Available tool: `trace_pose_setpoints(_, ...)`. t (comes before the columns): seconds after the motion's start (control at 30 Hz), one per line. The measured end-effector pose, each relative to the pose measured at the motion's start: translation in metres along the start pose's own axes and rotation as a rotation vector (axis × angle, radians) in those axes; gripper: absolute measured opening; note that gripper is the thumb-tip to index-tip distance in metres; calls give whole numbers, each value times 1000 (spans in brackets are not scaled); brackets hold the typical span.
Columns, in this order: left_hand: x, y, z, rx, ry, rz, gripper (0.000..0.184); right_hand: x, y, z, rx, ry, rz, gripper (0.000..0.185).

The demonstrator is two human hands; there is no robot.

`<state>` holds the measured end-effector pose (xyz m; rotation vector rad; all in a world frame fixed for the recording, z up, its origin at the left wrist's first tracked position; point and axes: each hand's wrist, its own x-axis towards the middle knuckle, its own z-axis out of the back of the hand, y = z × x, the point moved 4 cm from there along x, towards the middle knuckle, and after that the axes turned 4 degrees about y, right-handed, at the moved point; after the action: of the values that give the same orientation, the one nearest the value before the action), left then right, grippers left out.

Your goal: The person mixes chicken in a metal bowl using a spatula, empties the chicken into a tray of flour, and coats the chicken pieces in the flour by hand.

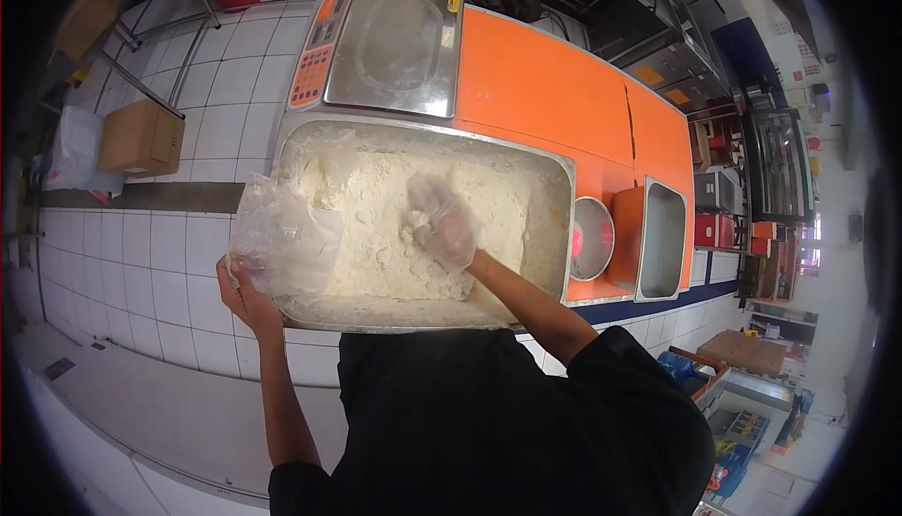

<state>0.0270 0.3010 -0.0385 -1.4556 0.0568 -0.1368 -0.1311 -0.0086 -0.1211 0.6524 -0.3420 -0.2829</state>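
Observation:
A large metal tub (554, 164) holds pale flour (376, 253), loose and lumpy. At the tub's left end, my left hand (246, 292) pinches the edge of a clear plastic bag (287, 234). The bag hangs over the rim with its right part above the flour. My right hand (443, 226), inside a clear plastic glove, is in the middle of the tub at the flour. Motion smears its fingers, so their grip is unclear. Pale clumps show beside the gloved fingers.
A digital scale (390, 51) with a steel plate stands beyond the tub on an orange counter (540, 74). To the right are a round metal bowl (592, 239) and a rectangular steel container (663, 239). A cardboard box (141, 138) sits at the left on white tiles.

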Motion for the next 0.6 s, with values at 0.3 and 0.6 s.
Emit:
trace_pose_setpoints(0.3, -1, 3, 2, 19, -15, 2, 30, 16, 32, 8, -201, 200, -127, 56)
trace_pose_setpoints(0.6, -1, 5, 1, -53, -31, 16, 30, -47, 13, -34, -100, 599, 382, 65)
